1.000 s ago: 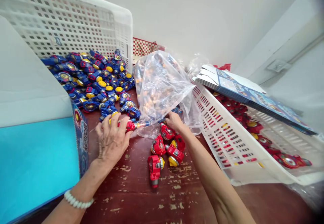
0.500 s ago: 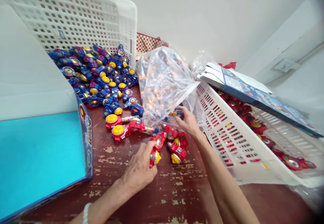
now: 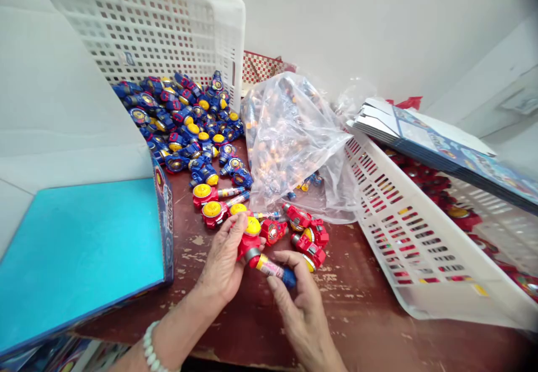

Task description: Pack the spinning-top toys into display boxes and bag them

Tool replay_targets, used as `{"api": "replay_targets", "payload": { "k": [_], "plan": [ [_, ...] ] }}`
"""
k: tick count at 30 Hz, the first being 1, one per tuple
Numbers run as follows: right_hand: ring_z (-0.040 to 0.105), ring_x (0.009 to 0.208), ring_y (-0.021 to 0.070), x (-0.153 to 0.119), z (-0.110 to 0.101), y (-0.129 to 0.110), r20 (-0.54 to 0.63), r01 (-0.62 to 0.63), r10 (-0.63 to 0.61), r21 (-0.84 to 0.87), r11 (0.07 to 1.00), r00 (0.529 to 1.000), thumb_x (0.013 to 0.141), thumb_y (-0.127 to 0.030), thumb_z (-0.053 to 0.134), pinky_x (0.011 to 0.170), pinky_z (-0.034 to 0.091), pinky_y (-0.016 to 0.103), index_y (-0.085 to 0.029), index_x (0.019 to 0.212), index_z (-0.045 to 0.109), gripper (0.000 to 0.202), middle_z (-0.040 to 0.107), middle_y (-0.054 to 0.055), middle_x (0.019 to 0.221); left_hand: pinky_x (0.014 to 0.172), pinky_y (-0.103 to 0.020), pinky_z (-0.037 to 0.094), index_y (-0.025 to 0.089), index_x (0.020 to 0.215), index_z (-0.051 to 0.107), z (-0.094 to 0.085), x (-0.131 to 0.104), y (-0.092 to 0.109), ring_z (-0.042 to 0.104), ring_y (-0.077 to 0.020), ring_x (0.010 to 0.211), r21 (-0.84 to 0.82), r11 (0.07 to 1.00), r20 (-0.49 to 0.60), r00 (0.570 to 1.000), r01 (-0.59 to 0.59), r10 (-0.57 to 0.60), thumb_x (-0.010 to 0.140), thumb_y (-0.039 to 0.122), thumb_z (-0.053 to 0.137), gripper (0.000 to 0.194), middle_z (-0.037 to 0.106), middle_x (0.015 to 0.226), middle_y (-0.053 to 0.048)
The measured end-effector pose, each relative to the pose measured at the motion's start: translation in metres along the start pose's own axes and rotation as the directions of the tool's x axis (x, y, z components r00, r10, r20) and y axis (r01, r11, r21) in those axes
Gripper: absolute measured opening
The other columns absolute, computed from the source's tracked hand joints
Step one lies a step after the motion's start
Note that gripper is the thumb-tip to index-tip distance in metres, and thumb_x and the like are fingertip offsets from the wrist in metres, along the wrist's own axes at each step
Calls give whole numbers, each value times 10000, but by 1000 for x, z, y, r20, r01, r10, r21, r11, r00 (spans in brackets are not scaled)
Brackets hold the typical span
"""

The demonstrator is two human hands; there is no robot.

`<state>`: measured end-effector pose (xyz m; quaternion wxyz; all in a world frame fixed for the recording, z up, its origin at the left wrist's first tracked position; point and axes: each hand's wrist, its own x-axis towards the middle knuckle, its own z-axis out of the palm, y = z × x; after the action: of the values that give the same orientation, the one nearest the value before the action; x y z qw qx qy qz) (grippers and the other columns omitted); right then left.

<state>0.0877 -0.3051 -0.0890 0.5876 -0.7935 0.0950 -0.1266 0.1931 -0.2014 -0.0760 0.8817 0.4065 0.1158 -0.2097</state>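
Note:
My left hand [image 3: 222,263] grips a red toy launcher with a yellow disc [image 3: 249,236] just above the worn red table [image 3: 252,327]. My right hand [image 3: 296,302] pinches a small tube-shaped piece with a blue end [image 3: 275,270] and holds it against the launcher's grey nozzle. Two finished red launchers [image 3: 211,202] lie just behind my left hand. A few loose red launchers [image 3: 305,232] rest to the right of it. A clear plastic bag of small pieces [image 3: 294,142] lies open behind them.
A tipped white basket [image 3: 138,24] spills many blue launchers [image 3: 189,125] at the back left. An open blue box [image 3: 79,249] sits at left. Another tilted white basket [image 3: 403,232] with red launchers stands at right, with flat printed cartons [image 3: 441,148] stacked on top.
My left hand let go of the launchers at the left, moved right and picked up a red launcher. My right hand came out of the bag with a small piece and met it.

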Motion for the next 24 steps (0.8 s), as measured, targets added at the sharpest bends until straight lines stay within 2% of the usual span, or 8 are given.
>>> {"api": "replay_targets", "payload": {
  "k": [3, 6, 11, 14, 17, 19, 21, 24],
  "plan": [
    [593, 997, 198, -9, 11, 14, -19, 105, -109, -133, 986, 994, 934, -291, 514, 877, 470, 301, -256, 1185, 528, 254, 610, 64, 1107, 570, -187, 533, 178, 975, 581, 4, -3, -2, 612, -75, 593, 13, 993, -43, 992, -119, 120, 755, 411, 734, 355, 639, 877, 3],
    [627, 949, 210, -16, 27, 22, -76, 77, -89, -142, 987, 993, 937, -296, 502, 831, 494, 319, -251, 1217, 516, 284, 642, 86, 1107, 579, -167, 525, 188, 974, 580, 7, -7, -2, 622, -79, 645, 101, 964, -75, 965, -245, 253, 780, 450, 696, 345, 640, 931, -3],
    [615, 792, 203, -20, 58, 17, -243, -99, 143, 185, 978, 960, 902, -489, 532, 689, 512, 328, -232, 1116, 553, 335, 645, 89, 969, 573, -160, 522, 245, 988, 524, 12, -13, -2, 620, -64, 610, 184, 943, -95, 950, -276, 297, 837, 472, 617, 288, 616, 938, 26],
    [360, 423, 78, -17, 69, 10, -79, -261, 360, 548, 795, 930, 830, -586, 601, 373, 323, 207, -217, 1064, 545, 441, 487, -33, 628, 592, -174, 532, 265, 991, 499, 13, -15, -2, 627, -70, 625, 176, 943, -127, 944, -281, 305, 839, 461, 618, 275, 602, 937, 38],
    [122, 410, 28, -13, 65, 2, 129, -381, 452, 758, 529, 883, 798, -569, 659, 331, 158, 149, -209, 1048, 539, 455, 315, -100, 574, 670, -190, 540, 263, 983, 508, 8, -17, -2, 636, -86, 741, 183, 915, -87, 921, -360, 379, 844, 420, 624, 239, 592, 1001, 32],
    [86, 427, 23, -9, 54, -2, 203, -421, 449, 781, 462, 870, 783, -540, 690, 335, 148, 137, -209, 1031, 542, 439, 297, -106, 587, 706, -196, 534, 256, 1001, 523, 1, -19, 2, 623, -94, 778, 211, 895, -30, 913, -392, 407, 815, 381, 669, 267, 602, 993, 25],
    [103, 411, 23, -4, 36, -4, 233, -439, 404, 709, 551, 884, 801, -536, 673, 340, 156, 144, -215, 1032, 543, 417, 294, -109, 574, 703, -194, 528, 241, 1030, 537, -7, -21, 8, 612, -101, 771, 289, 874, 32, 917, -389, 398, 760, 339, 730, 346, 620, 958, 13],
    [316, 440, 48, 2, 8, -5, 191, -323, 268, 390, 862, 944, 864, -511, 608, 419, 293, 179, -220, 1048, 576, 346, 427, -70, 605, 624, -175, 521, 237, 1107, 531, -19, -23, 20, 607, -115, 763, 450, 827, 120, 940, -338, 319, 693, 316, 782, 491, 632, 953, -4]
  ]
}}
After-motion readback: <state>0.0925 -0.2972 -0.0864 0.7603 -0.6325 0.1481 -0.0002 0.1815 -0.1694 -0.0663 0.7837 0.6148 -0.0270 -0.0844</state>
